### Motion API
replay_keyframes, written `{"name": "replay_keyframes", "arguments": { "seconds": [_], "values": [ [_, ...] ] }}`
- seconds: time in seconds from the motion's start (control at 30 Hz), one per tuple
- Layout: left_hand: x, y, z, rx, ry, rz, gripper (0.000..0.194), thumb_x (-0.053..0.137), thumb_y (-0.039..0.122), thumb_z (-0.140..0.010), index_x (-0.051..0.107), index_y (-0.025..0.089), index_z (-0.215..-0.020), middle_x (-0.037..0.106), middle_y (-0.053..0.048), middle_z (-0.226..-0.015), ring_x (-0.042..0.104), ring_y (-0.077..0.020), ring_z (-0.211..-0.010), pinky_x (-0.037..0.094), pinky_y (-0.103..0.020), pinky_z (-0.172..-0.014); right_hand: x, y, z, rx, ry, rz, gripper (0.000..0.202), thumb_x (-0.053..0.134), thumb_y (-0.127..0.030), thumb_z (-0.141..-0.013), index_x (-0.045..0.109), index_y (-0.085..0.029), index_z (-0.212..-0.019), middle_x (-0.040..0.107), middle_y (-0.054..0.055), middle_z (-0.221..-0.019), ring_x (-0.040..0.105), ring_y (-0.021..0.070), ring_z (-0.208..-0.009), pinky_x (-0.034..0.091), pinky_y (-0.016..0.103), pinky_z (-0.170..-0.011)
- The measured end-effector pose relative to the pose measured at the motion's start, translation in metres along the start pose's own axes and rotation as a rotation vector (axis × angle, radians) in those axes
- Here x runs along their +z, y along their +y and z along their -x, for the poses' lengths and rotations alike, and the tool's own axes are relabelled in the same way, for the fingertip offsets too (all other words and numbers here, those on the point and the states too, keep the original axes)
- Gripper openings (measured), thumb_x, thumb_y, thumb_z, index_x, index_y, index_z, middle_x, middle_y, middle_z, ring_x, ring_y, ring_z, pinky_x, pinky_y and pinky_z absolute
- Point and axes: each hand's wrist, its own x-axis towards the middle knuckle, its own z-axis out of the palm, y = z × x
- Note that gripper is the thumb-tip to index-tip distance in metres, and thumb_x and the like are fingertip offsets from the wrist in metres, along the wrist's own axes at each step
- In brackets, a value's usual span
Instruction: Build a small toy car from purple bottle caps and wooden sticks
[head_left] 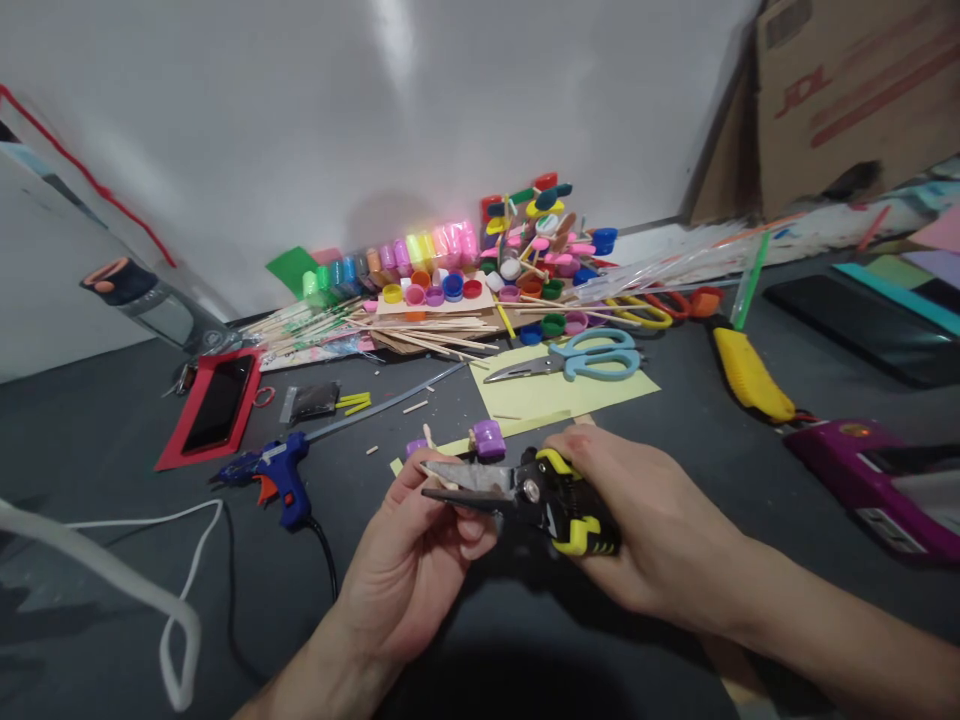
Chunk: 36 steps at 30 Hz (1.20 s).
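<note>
Black-and-yellow pruning shears point(534, 488) are gripped in my right hand point(649, 515), with the blades parted and pointing left. Just below and behind the blades, my left hand point(409, 560) pinches a small pale wooden stick point(444, 479), which lies between the blades. How much of the stick my fingers cover I cannot tell. Beyond my fingertips is a purple cap point(490, 440); a second purple piece point(415, 447) is partly hidden behind my left hand. Near them a yellow paper strip point(525, 428) runs across the table.
Blue-handled scissors point(600, 355) lie on yellow paper point(634, 385). To the left are a blue glue gun point(289, 480), its cable, and a phone point(219, 402) on red card. Wooden sticks point(442, 330) and coloured caps point(452, 286) fill the back. A yellow cutter point(752, 375) lies right.
</note>
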Motion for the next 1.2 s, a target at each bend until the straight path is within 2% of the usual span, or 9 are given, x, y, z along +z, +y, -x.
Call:
{"name": "replay_keyframes", "arguments": {
  "seconds": [0.27, 0.43, 0.53, 0.7, 0.8, 0.97, 1.07, 1.2],
  "values": [
    [0.0002, -0.0010, 0.0004, 0.012, -0.026, -0.046, 0.017, 0.088, 0.022, -0.070, 0.072, 0.017, -0.071, 0.065, 0.002, -0.061, 0.059, -0.0064, -0.054, 0.041, -0.014, -0.049, 0.0014, 0.0005, 0.0027, -0.042, 0.052, 0.092, 0.025, 0.046, -0.012, -0.070, 0.048, -0.019, -0.093, 0.060, 0.007, -0.075, 0.056, 0.0214, -0.062, 0.044, 0.030, -0.056],
    [0.0016, -0.0008, 0.0006, 0.022, -0.043, -0.021, 0.014, 0.086, 0.020, -0.073, 0.072, 0.017, -0.072, 0.066, 0.001, -0.063, 0.059, -0.0063, -0.056, 0.043, -0.014, -0.050, 0.0017, 0.0013, 0.0001, -0.005, 0.059, 0.039, 0.022, 0.049, -0.014, -0.073, 0.048, -0.020, -0.094, 0.062, 0.006, -0.075, 0.056, 0.0198, -0.060, 0.043, 0.028, -0.054],
    [0.0013, -0.0005, 0.0006, 0.029, -0.005, -0.010, 0.016, 0.088, 0.020, -0.070, 0.072, 0.017, -0.072, 0.065, 0.002, -0.062, 0.059, -0.0065, -0.056, 0.045, -0.015, -0.052, 0.0022, 0.0011, -0.0017, 0.028, 0.041, 0.006, 0.023, 0.053, -0.018, -0.073, 0.049, -0.020, -0.096, 0.062, 0.007, -0.078, 0.057, 0.0208, -0.063, 0.045, 0.030, -0.057],
    [0.0014, -0.0001, 0.0005, 0.076, 0.102, -0.029, 0.026, 0.093, 0.019, -0.059, 0.069, 0.018, -0.068, 0.062, 0.006, -0.059, 0.055, -0.0052, -0.052, 0.045, -0.015, -0.052, 0.0038, 0.0011, -0.0003, -0.006, 0.024, 0.018, 0.027, 0.054, -0.018, -0.074, 0.048, -0.020, -0.100, 0.063, 0.010, -0.085, 0.059, 0.0236, -0.070, 0.047, 0.032, -0.061],
    [0.0026, 0.0001, 0.0006, 0.082, 0.080, -0.060, 0.027, 0.092, 0.022, -0.062, 0.066, 0.016, -0.064, 0.062, 0.005, -0.058, 0.055, -0.0053, -0.052, 0.046, -0.016, -0.052, 0.0034, 0.0012, 0.0008, -0.018, 0.034, 0.055, 0.026, 0.052, -0.016, -0.073, 0.046, -0.021, -0.098, 0.063, 0.009, -0.081, 0.058, 0.0233, -0.067, 0.047, 0.032, -0.060],
    [0.0031, 0.0016, 0.0005, 0.083, 0.016, -0.077, 0.019, 0.088, 0.021, -0.069, 0.070, 0.018, -0.070, 0.064, 0.004, -0.061, 0.058, -0.0059, -0.055, 0.046, -0.015, -0.053, 0.0013, 0.0021, 0.0009, -0.041, 0.054, 0.079, 0.025, 0.047, -0.012, -0.072, 0.049, -0.019, -0.096, 0.064, 0.007, -0.076, 0.059, 0.0219, -0.062, 0.045, 0.030, -0.056],
    [0.0016, 0.0032, 0.0008, 0.124, -0.022, -0.130, 0.015, 0.084, 0.023, -0.074, 0.070, 0.018, -0.072, 0.064, 0.003, -0.062, 0.059, -0.0067, -0.057, 0.046, -0.015, -0.052, 0.0009, 0.0026, 0.0003, 0.005, 0.054, 0.037, 0.022, 0.049, -0.015, -0.074, 0.050, -0.019, -0.095, 0.064, 0.007, -0.075, 0.058, 0.0210, -0.060, 0.044, 0.029, -0.055],
    [-0.0018, 0.0054, -0.0013, 0.182, 0.002, -0.240, 0.014, 0.083, 0.027, -0.076, 0.072, 0.019, -0.074, 0.067, 0.002, -0.065, 0.062, -0.0083, -0.060, 0.049, -0.016, -0.053, 0.0015, 0.0034, -0.0005, 0.067, 0.030, -0.026, 0.022, 0.053, -0.019, -0.073, 0.051, -0.019, -0.095, 0.064, 0.007, -0.078, 0.059, 0.0219, -0.064, 0.046, 0.030, -0.057]
  ]
}}
